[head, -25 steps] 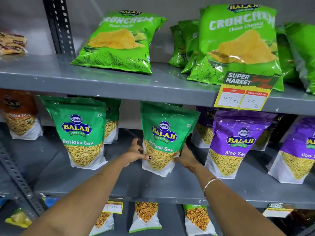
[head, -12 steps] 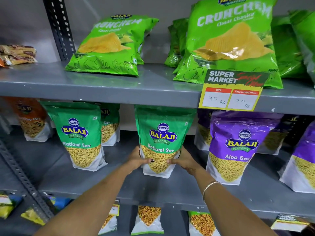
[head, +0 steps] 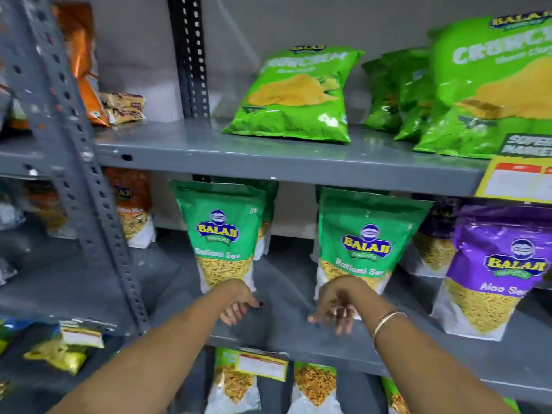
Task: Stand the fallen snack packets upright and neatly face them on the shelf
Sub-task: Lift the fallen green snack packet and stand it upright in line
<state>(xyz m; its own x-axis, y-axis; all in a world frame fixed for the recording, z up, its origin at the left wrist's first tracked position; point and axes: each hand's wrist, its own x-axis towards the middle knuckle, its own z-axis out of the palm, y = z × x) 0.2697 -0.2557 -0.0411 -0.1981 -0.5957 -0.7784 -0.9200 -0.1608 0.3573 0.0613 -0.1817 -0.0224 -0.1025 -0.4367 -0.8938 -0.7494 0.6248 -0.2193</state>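
Ratlami Sev packets upright on the middle shelf, hands loose and empty.
Left hand (head: 239, 303) and right hand (head: 336, 307), fingers spread, hang nearest; the right packet (head: 366, 246) at 1 o'clock, the left packet (head: 222, 234) at 11. Likely light, crinkly, slippery: grip low at both side edges.

We are reading "BALAJI WAFERS" and "Ratlami Sev" on the left green packet (head: 222, 234) and on the right green packet (head: 366, 246); the purple packet (head: 504, 270) is showing "BALAJI" and "Aloo Se"; the chips bag (head: 294, 94) is blurrily showing "CRUNCHEM"; the price sign (head: 527, 147) is showing "SUPER MARKE"
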